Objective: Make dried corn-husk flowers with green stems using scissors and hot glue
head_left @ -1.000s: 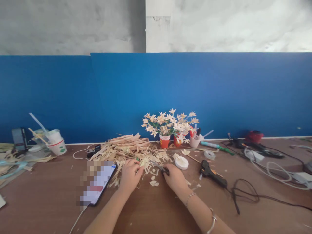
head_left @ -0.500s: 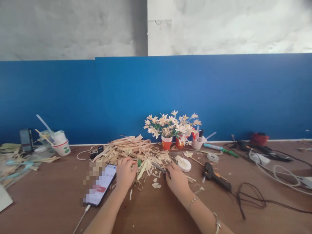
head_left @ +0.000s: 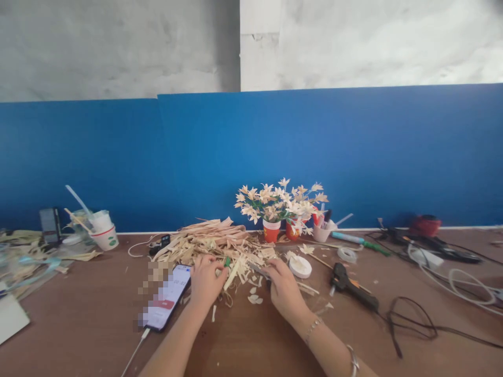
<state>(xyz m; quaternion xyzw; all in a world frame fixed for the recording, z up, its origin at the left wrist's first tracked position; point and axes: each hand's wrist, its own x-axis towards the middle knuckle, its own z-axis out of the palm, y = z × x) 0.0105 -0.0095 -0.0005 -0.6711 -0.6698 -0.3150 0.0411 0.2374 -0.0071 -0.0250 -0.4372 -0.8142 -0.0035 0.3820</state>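
Note:
My left hand [head_left: 207, 280] lies at the front of a heap of pale dried husk strips [head_left: 212, 230], fingers loosely spread and thumb apart. Its thumb is beside a small green object [head_left: 227, 261] whose kind I cannot make out. My right hand [head_left: 286, 290] rests with loosely bent, parted fingers over a pair of scissors [head_left: 257, 269]. The metal blades point left into the scraps; the dark handle is mostly hidden under the hand. Several cut petal shapes [head_left: 255, 299] lie between my hands. A round white lid [head_left: 300, 267] is just beyond my right hand.
Pale flowers [head_left: 267, 195] stand in red cups [head_left: 271, 232] behind the heap. A phone [head_left: 168, 296] on a charging cable lies left. On the right are a glue gun [head_left: 351, 288], a tape roll [head_left: 347, 255] and tangled cables [head_left: 412, 322]. A blue partition [head_left: 314, 141] edges the table.
The view has shifted slightly, moving the table items a little to the right in the picture. Both hands stay almost in place, with only slight finger movement.

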